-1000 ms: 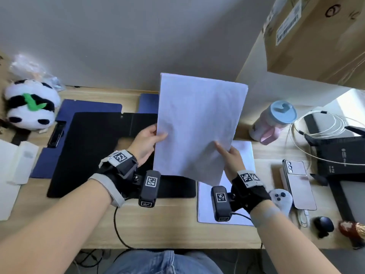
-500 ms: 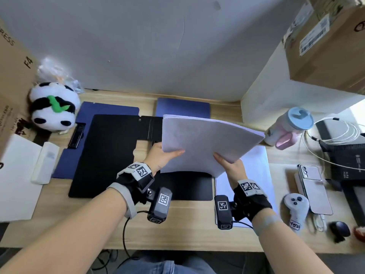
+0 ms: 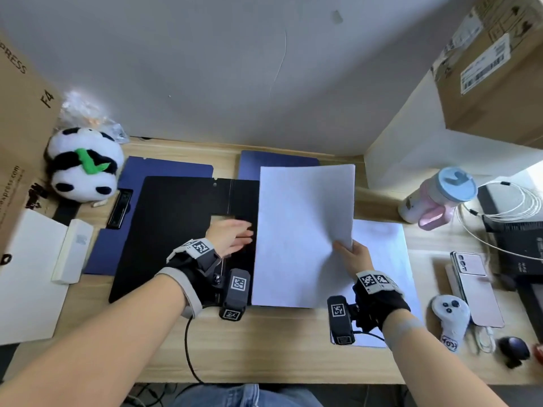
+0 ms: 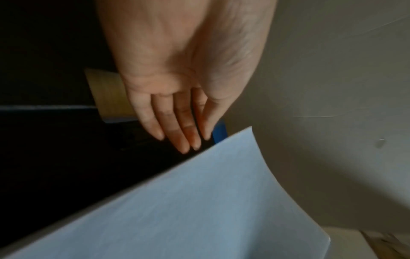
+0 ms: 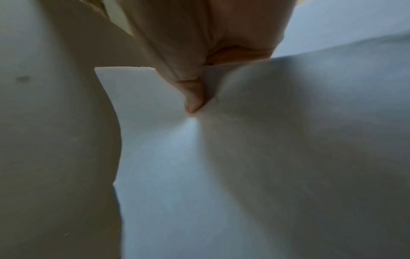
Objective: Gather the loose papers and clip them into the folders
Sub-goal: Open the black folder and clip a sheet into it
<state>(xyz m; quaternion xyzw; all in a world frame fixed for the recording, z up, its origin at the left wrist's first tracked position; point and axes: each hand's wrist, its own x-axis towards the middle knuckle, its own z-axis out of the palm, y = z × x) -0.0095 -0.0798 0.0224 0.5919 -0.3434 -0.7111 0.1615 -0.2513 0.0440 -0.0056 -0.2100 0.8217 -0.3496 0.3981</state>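
A stack of white papers (image 3: 302, 230) lies over the right half of the open black folder (image 3: 176, 224), its right edge lifted. My right hand (image 3: 351, 252) pinches that edge, thumb on top (image 5: 193, 98). My left hand (image 3: 232, 236) hovers flat over the black folder just left of the papers, fingers (image 4: 177, 129) straight and holding nothing. The paper's edge (image 4: 199, 201) passes below those fingers in the left wrist view. A blue folder (image 3: 164, 171) with a clip (image 3: 119, 208) lies under the black one. More white paper (image 3: 385, 259) lies under my right hand.
A plush panda (image 3: 83, 168) sits at the back left beside a cardboard box (image 3: 20, 113). White sheets and a small box (image 3: 73, 251) lie at the left. A pink bottle (image 3: 435, 198), phone (image 3: 476, 289), controller (image 3: 449, 318) and cables (image 3: 505, 207) crowd the right.
The paper stack came down from upright in the air onto the right half of the black folder. My left hand let go of it and now hovers flat beside it.
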